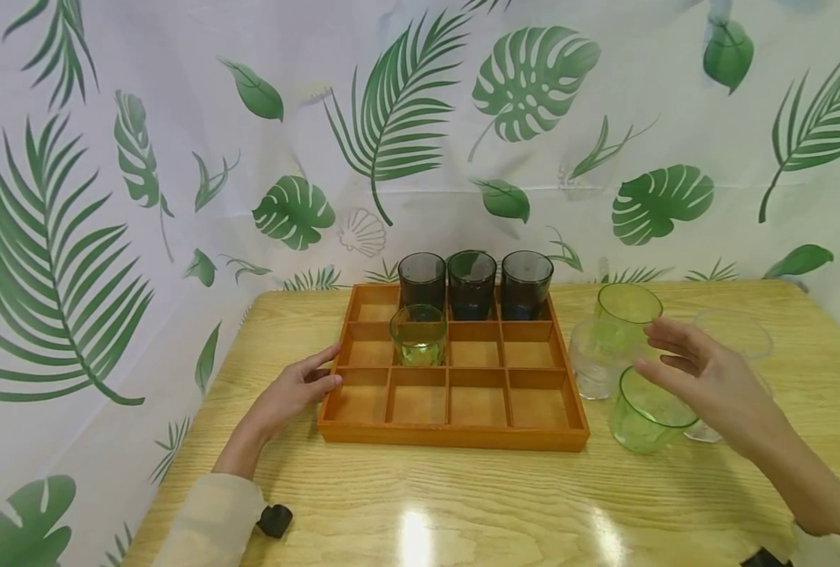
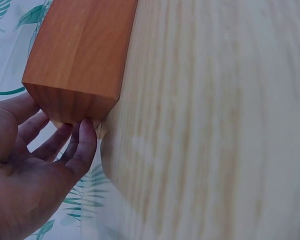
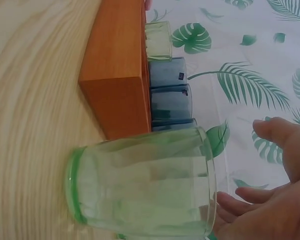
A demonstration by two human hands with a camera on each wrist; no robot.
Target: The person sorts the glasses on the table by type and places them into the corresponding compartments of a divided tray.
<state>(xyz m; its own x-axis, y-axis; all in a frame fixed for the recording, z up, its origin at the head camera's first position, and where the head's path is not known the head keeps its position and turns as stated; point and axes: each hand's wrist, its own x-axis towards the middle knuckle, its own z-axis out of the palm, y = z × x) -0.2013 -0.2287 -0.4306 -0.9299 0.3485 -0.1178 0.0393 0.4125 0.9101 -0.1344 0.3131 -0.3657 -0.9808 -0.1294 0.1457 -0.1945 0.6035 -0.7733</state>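
Observation:
My left hand [image 1: 295, 394] touches the outer left side of a wooden divided tray [image 1: 455, 435], its fingertips against the wall. Several compartments make up the tray. Three dark glasses [image 1: 471, 287] stand in its back row, and a green glass [image 1: 418, 339] stands in the middle row, second from the left. Over the glasses on the right hovers my right hand [image 1: 717, 386], fingers apart and holding nothing. Nearest to it is an upright green glass [image 3: 140, 185], close to the tray's front right corner. Whether the fingers touch its rim I cannot tell.
Right of the tray stand another green glass [image 1: 625, 303] at the back and a clear glass [image 1: 591, 374]. More clear glasses [image 1: 741, 335] are partly hidden behind my right hand. A leaf-patterned cloth [image 1: 405, 157] hangs behind the wooden table [image 1: 363, 504].

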